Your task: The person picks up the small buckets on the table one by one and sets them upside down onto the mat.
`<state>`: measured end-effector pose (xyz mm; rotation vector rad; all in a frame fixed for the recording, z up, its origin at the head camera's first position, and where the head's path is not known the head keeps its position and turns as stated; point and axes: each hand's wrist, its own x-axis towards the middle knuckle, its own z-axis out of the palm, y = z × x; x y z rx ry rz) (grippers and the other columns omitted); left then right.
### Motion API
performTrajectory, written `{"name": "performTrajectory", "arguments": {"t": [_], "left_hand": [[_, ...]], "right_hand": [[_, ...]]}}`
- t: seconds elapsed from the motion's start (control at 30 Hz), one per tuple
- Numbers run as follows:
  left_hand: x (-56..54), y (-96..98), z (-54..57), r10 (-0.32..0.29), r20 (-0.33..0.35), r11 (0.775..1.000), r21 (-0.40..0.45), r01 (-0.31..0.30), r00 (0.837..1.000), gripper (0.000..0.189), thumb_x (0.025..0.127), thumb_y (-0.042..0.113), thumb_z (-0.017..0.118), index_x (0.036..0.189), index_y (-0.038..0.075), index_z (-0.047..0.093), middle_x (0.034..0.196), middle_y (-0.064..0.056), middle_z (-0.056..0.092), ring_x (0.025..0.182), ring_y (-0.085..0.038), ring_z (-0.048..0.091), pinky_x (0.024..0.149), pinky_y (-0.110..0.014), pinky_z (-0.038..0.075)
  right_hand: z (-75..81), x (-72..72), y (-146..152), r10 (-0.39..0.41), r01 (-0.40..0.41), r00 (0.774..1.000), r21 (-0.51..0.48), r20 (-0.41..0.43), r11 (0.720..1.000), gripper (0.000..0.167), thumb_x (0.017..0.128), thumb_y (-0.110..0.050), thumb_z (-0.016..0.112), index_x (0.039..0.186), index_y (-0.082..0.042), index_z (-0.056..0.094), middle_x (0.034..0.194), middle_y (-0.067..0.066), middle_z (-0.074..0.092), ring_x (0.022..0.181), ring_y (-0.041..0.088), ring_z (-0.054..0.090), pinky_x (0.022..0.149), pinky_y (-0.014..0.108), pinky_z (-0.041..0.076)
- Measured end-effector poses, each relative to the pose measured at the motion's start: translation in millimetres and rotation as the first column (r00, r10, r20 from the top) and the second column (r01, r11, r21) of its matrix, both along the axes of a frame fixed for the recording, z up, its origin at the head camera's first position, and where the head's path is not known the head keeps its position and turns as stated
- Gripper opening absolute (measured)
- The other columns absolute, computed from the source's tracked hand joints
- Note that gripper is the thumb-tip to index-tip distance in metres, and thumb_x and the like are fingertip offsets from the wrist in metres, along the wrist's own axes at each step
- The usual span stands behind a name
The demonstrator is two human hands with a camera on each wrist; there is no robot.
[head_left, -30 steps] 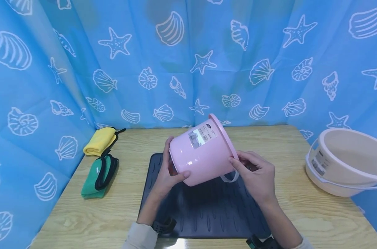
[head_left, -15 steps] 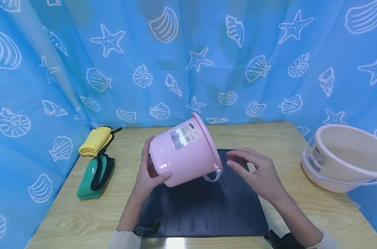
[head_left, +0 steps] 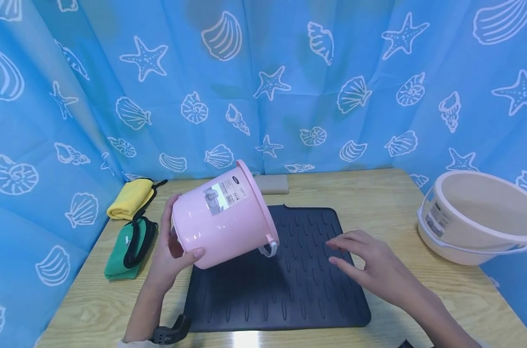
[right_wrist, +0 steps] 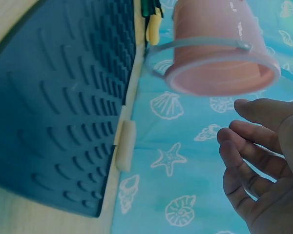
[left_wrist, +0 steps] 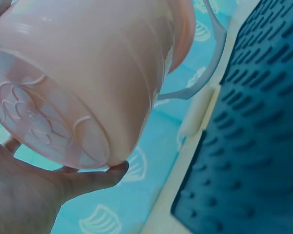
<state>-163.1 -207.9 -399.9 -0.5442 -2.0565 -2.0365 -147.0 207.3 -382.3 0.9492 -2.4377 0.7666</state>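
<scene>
A pink bucket (head_left: pixel 226 217) is held tilted on its side above the dark ribbed mat (head_left: pixel 306 285), its mouth facing right. My left hand (head_left: pixel 171 258) grips it at the base end, thumb on the near side. The left wrist view shows the bucket's base (left_wrist: pixel 44 117) with a flower-like relief and the thumb (left_wrist: pixel 95 183) against its edge. A pale handle (right_wrist: pixel 205 44) hangs loose by the rim. Apart from the bucket, over the mat's right side, my right hand (head_left: pixel 372 266) has relaxed, slightly bent fingers and holds nothing.
A yellow folded cloth (head_left: pixel 130 199) and a green folded cloth with black edging (head_left: pixel 126 251) lie at the left. Beige nested-looking buckets (head_left: pixel 476 217) stand at the right table edge. A pale grey block (head_left: pixel 272 184) sits behind the mat, near the shell-patterned blue curtain (head_left: pixel 315 96).
My left hand has carried the pink bucket leftward. My right hand has let go of the bucket's rim and now stands apart from it. The grey block has come into view.
</scene>
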Motion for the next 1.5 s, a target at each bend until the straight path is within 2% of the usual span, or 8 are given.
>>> {"name": "performTrajectory", "arguments": {"t": [0.2,0.43,0.6,0.73,0.97,1.03,1.27,1.5], "left_hand": [[12.0,-19.3,7.4,0.041,-0.013,0.999,-0.010,-0.041,0.999,0.115,0.073,-0.014,0.071,0.161,0.032,0.012,0.155,-0.007,0.027,0.129,-0.030,0.044,0.090,-0.035,0.054],[28.9,-39.6,13.3,0.100,-0.014,0.995,0.018,-0.099,0.995,0.115,0.074,-0.019,0.067,0.161,0.031,0.011,0.157,-0.006,0.022,0.127,-0.029,0.041,0.087,-0.031,0.055],[39.6,-54.7,16.1,0.155,0.022,0.988,0.017,-0.155,0.988,0.114,0.076,-0.019,0.065,0.161,0.034,0.010,0.158,-0.004,0.019,0.124,-0.026,0.043,0.085,-0.029,0.056],[43.1,-67.0,18.8,0.184,0.027,0.983,0.011,-0.184,0.983,0.114,0.076,-0.021,0.064,0.161,0.035,0.011,0.160,-0.002,0.015,0.124,-0.024,0.043,0.085,-0.028,0.055],[45.4,-85.8,27.9,0.176,-0.024,0.984,0.039,-0.175,0.984,0.114,0.075,-0.025,0.061,0.161,0.031,0.012,0.158,-0.007,0.017,0.124,-0.024,0.044,0.085,-0.028,0.056],[45.9,-90.1,31.2,0.179,-0.034,0.983,0.037,-0.177,0.983,0.114,0.075,-0.025,0.061,0.161,0.030,0.013,0.158,-0.006,0.017,0.124,-0.024,0.045,0.084,-0.028,0.056],[47.4,-106.0,36.1,0.162,-0.036,0.987,0.008,-0.162,0.986,0.113,0.075,-0.026,0.061,0.161,0.030,0.013,0.155,-0.008,0.021,0.120,-0.022,0.049,0.082,-0.028,0.057],[53.5,-119.4,36.5,0.207,0.002,0.977,-0.058,-0.207,0.978,0.113,0.077,-0.022,0.065,0.161,0.032,0.013,0.155,-0.008,0.024,0.118,-0.018,0.052,0.077,-0.028,0.058]], "right_hand": [[-11.1,6.2,5,-0.012,0.011,1.000,0.073,0.008,0.997,0.033,0.079,-0.013,0.085,0.110,-0.017,0.075,0.106,-0.008,0.067,0.094,0.010,0.066,0.069,0.024,0.056],[-26.1,15.5,11,-0.051,0.046,0.998,0.164,0.026,0.985,0.032,0.079,-0.018,0.085,0.109,-0.021,0.075,0.105,-0.011,0.065,0.094,0.008,0.063,0.072,0.026,0.056],[-42.1,21.2,13,-0.018,0.015,1.000,0.178,0.019,0.984,0.033,0.077,-0.018,0.087,0.107,-0.021,0.075,0.104,-0.010,0.064,0.092,0.008,0.063,0.072,0.027,0.056],[-51.3,23.5,14,0.010,-0.022,0.998,0.201,0.058,0.979,0.030,0.078,-0.018,0.086,0.106,-0.017,0.075,0.103,-0.009,0.064,0.090,0.008,0.062,0.071,0.027,0.056],[-64.1,26.5,18,-0.008,-0.042,0.985,0.283,0.174,0.958,0.026,0.084,-0.024,0.082,0.106,-0.013,0.076,0.100,-0.009,0.065,0.089,0.008,0.062,0.071,0.031,0.056],[-68.9,27.1,19,-0.006,-0.048,0.984,0.299,0.179,0.953,0.027,0.084,-0.025,0.081,0.106,-0.011,0.076,0.100,-0.008,0.065,0.088,0.008,0.061,0.071,0.031,0.055],[-87.1,29.4,20,0.039,-0.068,0.993,0.274,0.108,0.959,0.026,0.080,-0.025,0.085,0.100,-0.011,0.076,0.095,-0.008,0.063,0.081,0.005,0.058,0.064,0.029,0.052],[-92.2,30.3,19,-0.012,-0.056,0.979,0.322,0.206,0.945,0.025,0.084,-0.030,0.081,0.103,-0.014,0.076,0.096,-0.012,0.059,0.082,0.003,0.054,0.066,0.033,0.050]]}}
